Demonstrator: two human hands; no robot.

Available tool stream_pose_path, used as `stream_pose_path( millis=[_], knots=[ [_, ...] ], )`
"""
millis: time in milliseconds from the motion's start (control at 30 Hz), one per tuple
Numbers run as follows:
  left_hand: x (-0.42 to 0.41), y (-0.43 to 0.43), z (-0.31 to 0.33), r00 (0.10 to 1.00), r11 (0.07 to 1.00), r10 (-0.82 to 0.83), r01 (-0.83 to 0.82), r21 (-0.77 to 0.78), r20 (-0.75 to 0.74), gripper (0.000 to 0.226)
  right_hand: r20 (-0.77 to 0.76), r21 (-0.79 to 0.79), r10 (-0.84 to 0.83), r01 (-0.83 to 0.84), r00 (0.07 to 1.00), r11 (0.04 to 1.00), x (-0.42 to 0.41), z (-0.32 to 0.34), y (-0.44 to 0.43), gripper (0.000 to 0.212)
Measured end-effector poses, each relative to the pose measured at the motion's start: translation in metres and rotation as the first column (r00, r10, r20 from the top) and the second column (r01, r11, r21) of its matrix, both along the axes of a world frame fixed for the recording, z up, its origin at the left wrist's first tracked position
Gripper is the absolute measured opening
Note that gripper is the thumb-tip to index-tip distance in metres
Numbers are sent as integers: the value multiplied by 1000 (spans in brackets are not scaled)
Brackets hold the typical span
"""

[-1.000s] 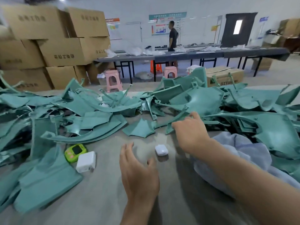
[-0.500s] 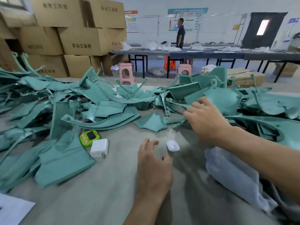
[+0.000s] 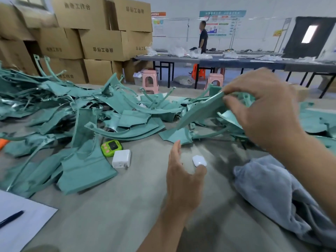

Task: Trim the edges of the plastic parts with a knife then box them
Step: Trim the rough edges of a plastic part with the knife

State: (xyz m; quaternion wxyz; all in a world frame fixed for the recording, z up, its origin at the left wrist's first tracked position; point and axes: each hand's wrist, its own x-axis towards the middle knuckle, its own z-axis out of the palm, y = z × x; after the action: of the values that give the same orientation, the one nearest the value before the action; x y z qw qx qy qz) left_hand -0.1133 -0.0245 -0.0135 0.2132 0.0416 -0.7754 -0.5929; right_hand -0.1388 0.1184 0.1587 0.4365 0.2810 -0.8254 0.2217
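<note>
A big heap of teal plastic parts (image 3: 76, 113) covers the back and left of the grey table (image 3: 116, 211). My right hand (image 3: 261, 113) pinches the top edge of one long teal part (image 3: 201, 110) and holds it tilted above the heap. My left hand (image 3: 181, 180) hovers over the table in front of me, fingers relaxed and holding nothing, its thumb close to a small white case (image 3: 199, 160). No knife shows.
A green gadget (image 3: 111, 147) and a white charger (image 3: 121, 158) lie left of my left hand. A grey cloth (image 3: 276, 193) lies at the right, paper with a pen (image 3: 11, 220) at the near left. Cardboard boxes (image 3: 101, 44) stack behind; a person (image 3: 203, 37) stands at far tables.
My right hand has taken hold of a teal part and lifted it off the heap. My view has turned left and come closer; the left hand stays near the white case.
</note>
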Motion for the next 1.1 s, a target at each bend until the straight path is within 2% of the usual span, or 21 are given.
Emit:
stream_pose_path(
  millis=[67,133,200,267,300,367,467,533,600,633,700,733,767,833,900,933,967,1033,1100],
  knots=[
    [-2,-1,3,999,996,15,-10,91,-49,80,34,170,100,-104,994,980,6,-8,-12,8],
    [-4,-4,6,996,969,47,-27,245,-79,62,85,256,184,-199,979,946,9,-22,-20,5],
    [-7,-8,7,990,903,104,-52,426,-100,49,98,254,231,-248,968,935,12,-35,-24,5],
    [-10,-15,11,986,811,142,-67,582,-84,58,87,221,278,-291,957,931,16,-45,-27,6],
    [-11,-18,13,989,767,129,-52,639,-75,62,72,212,303,-311,950,926,20,-48,-29,6],
    [-14,-21,15,993,725,44,42,687,-107,51,29,179,323,-323,946,930,28,-51,-37,7],
    [-9,-19,18,980,808,-103,182,560,-170,29,-20,-44,250,-250,968,967,37,-43,-49,8],
    [-6,-16,15,968,820,-188,248,516,-167,29,20,-267,229,-215,973,939,33,-30,-53,6],
    [-4,-15,14,937,770,-326,341,539,-127,42,101,-471,240,-167,965,866,20,-17,-53,5],
    [-3,-16,14,904,711,-413,396,581,-111,43,151,-538,236,-120,960,834,11,-14,-53,8],
    [-3,-20,15,857,579,-508,415,702,-88,26,289,-612,219,3,932,791,-4,-15,-50,13],
    [-3,-22,16,862,539,-503,375,754,-68,17,364,-631,215,70,906,773,-10,-20,-47,15],
    [-5,-23,16,879,538,-475,326,778,-40,17,436,-632,204,138,876,763,-15,-26,-42,16],
    [-7,-26,15,910,580,-415,254,774,12,26,563,-608,163,272,810,746,-16,-43,-29,11],
    [-7,-30,15,930,586,-367,206,783,31,23,636,-587,112,385,763,712,-8,-64,-14,5],
    [-7,-31,15,941,587,-336,171,792,45,22,664,-538,60,421,745,730,0,-75,-6,7],
    [-7,-32,15,954,600,-295,135,789,61,25,681,-443,-26,440,731,781,12,-85,2,9],
    [-6,-34,14,979,677,-189,69,732,83,35,664,-114,-286,471,691,875,33,-106,20,28],
    [-3,-31,15,995,802,-85,42,596,45,41,608,225,-526,505,595,833,46,-120,38,66]
  ],
)
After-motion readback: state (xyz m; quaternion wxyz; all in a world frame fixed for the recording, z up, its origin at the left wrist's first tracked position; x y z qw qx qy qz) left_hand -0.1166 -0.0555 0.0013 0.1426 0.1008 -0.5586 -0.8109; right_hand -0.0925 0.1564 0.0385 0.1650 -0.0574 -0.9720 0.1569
